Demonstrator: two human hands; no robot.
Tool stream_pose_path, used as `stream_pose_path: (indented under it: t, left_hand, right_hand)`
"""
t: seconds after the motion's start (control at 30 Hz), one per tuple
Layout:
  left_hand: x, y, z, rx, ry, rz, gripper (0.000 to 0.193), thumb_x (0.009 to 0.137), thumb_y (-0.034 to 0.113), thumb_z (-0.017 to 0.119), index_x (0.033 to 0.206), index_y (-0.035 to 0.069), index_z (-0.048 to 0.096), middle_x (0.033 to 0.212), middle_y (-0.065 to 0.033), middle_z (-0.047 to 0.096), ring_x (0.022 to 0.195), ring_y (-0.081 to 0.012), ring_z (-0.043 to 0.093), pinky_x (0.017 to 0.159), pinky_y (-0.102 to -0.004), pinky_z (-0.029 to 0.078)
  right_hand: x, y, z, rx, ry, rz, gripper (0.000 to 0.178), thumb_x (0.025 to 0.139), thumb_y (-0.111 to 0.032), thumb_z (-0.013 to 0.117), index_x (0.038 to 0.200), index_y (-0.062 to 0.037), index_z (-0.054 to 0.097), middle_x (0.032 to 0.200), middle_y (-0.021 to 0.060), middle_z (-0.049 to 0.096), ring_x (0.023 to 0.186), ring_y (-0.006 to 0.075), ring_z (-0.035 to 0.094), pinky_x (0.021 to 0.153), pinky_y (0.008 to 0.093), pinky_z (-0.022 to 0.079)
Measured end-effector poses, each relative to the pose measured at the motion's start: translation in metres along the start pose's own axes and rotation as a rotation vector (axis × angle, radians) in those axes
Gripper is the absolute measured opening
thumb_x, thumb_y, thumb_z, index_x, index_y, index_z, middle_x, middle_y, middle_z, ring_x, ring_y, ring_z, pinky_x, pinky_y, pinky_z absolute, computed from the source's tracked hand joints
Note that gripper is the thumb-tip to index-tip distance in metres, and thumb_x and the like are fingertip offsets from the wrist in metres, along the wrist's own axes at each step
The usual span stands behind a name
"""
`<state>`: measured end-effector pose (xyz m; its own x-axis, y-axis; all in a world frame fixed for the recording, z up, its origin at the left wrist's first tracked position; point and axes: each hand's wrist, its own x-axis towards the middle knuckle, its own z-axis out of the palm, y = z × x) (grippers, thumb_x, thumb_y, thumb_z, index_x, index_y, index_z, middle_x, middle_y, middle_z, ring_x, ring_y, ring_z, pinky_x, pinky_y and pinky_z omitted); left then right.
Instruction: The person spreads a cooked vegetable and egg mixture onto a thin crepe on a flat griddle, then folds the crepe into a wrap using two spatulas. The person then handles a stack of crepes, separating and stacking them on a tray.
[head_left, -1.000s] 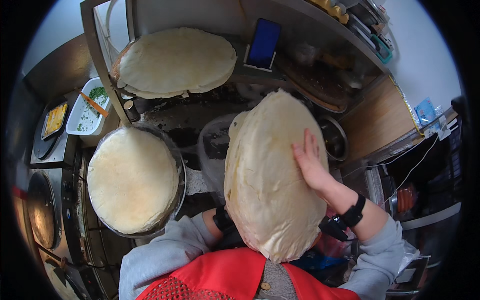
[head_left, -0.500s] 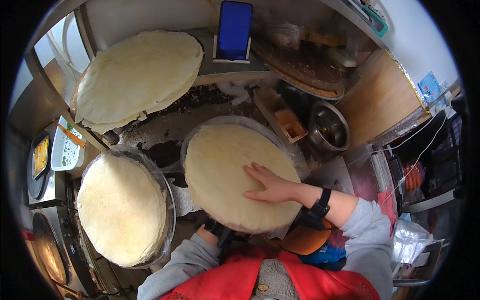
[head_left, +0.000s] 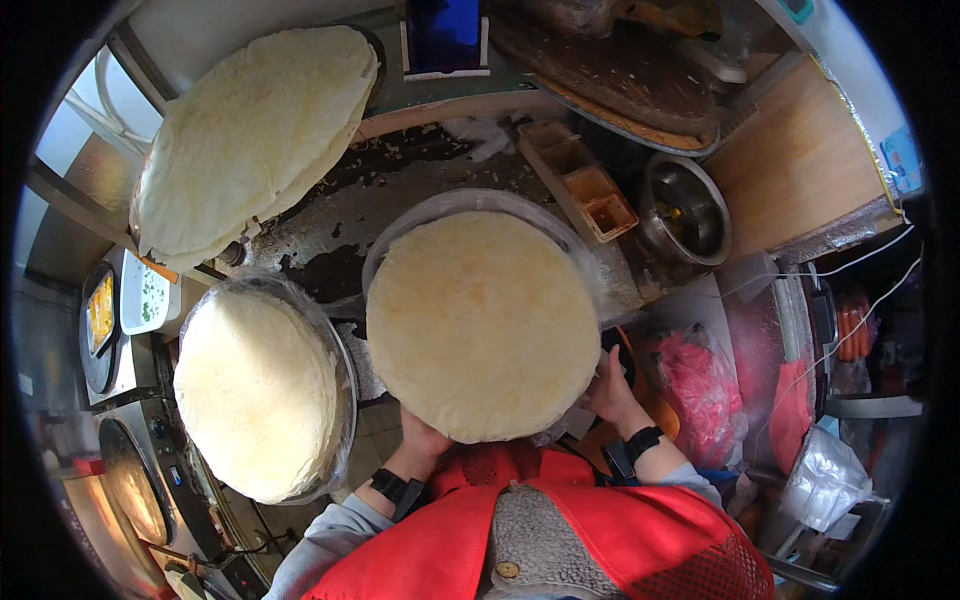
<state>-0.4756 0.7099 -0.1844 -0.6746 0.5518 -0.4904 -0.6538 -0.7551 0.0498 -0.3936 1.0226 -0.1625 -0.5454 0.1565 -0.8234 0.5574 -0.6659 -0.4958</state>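
A round stack of thin pale flatbreads lies in front of me, with clear plastic wrap around its far rim. My left hand grips its near left edge, the fingers hidden beneath. At the near right edge, my right hand is closed around the side, its fingertips partly hidden. Left of it, a second flatbread stack rests on a plastic-lined round tray. Another large stack of flatbreads sits on the raised shelf at the back left.
At the back right stand a divided container and a metal bowl. A phone leans in a stand. Round griddles and a white tray of chopped greens are at the left. Pink plastic bags hang at the right.
My right hand has left the top of the stack and moved to its near right edge. The left hand shows more at the near edge. The whole view has shifted.
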Motion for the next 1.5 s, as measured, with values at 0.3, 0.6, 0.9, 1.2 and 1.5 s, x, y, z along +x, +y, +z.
stream_pose_path:
  t: [0.3,0.6,0.9,1.2,1.5]
  left_hand:
    - [0.024,0.038,0.004,-0.012,0.044,0.082,0.058,0.095,0.051,0.037,0.136,0.011,0.044,0.14,-0.0095,0.045,0.127,-0.0307,0.043,0.107,-0.0479,0.034]
    - [-0.048,0.048,0.011,0.734,0.503,0.337,0.053,0.101,0.034,0.033,0.148,0.009,0.026,0.154,-0.0078,0.025,0.141,-0.0229,0.023,0.114,-0.0363,0.015]
    - [-0.056,0.049,0.023,1.762,0.289,0.874,0.05,0.084,0.002,0.058,0.132,0.002,0.047,0.142,-0.0189,0.038,0.135,-0.0356,0.032,0.109,-0.0425,0.028]
    - [-0.031,0.045,0.055,2.312,0.148,0.803,0.054,0.077,0.014,0.068,0.127,0.004,0.05,0.143,-0.0212,0.033,0.134,-0.0465,0.026,0.107,-0.056,0.026]
    - [-0.031,0.024,0.027,2.659,0.219,0.39,0.094,0.066,0.038,0.08,0.143,0.012,0.034,0.151,-0.0204,0.019,0.139,-0.0453,0.015,0.107,-0.0637,0.016]
  right_hand:
    - [0.013,0.014,0.05,0.157,-0.326,0.046,0.061,0.093,-0.039,0.053,0.142,-0.0093,0.033,0.144,0.009,0.041,0.132,0.0282,0.037,0.109,0.0499,0.029]
    - [0.01,0.055,0.074,-0.347,-0.603,0.413,0.056,0.094,-0.029,0.057,0.141,-0.0077,0.034,0.141,0.0129,0.043,0.13,0.025,0.04,0.109,0.0459,0.031]
    - [0.061,-0.076,0.081,-0.663,-0.302,-0.717,0.039,0.094,-0.022,0.056,0.126,-0.0008,0.055,0.126,0.0101,0.058,0.117,0.0187,0.054,0.099,0.0301,0.041]
    - [0.181,-0.149,0.142,-0.906,-0.208,-0.707,0.06,0.096,-0.031,0.05,0.147,-0.0086,0.027,0.149,0.0132,0.033,0.136,0.0223,0.032,0.109,0.0305,0.026]
    - [0.229,-0.218,0.184,-1.445,0.082,-0.676,0.052,0.085,-0.048,0.06,0.108,-0.0009,0.064,0.105,0.0204,0.064,0.096,0.0329,0.062,0.084,0.0404,0.047]
